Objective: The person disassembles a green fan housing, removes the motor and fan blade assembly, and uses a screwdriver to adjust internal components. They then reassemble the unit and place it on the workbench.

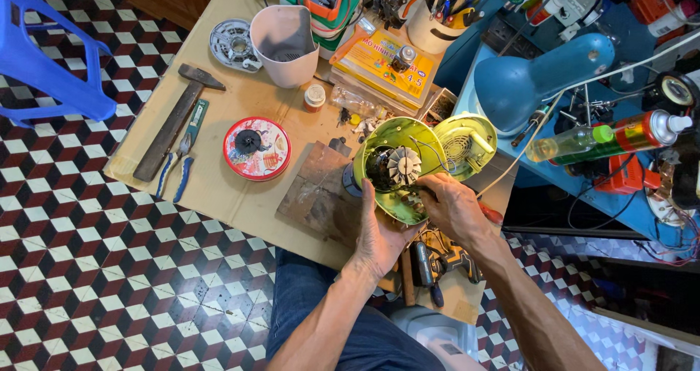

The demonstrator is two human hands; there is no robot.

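My left hand [379,232] grips the lower edge of a lime-green round appliance housing [430,143] held open-side up over a low cardboard-covered table [226,189]. Inside the housing sits a dark motor with a silver fan wheel [403,165]. My right hand [452,205] holds the housing's right rim, fingers by thin wires. A matching green vented cover [464,144] lies just behind it. A worn wooden block [319,194] lies under the housing's left side.
On the table lie a hammer [175,119], blue-handled pliers [175,170], a round red tin lid [257,149], a white jug [285,44] and a yellow box [383,66]. A blue lamp [543,79] and spray cans [605,136] stand right. A blue plastic chair [44,57] is far left.
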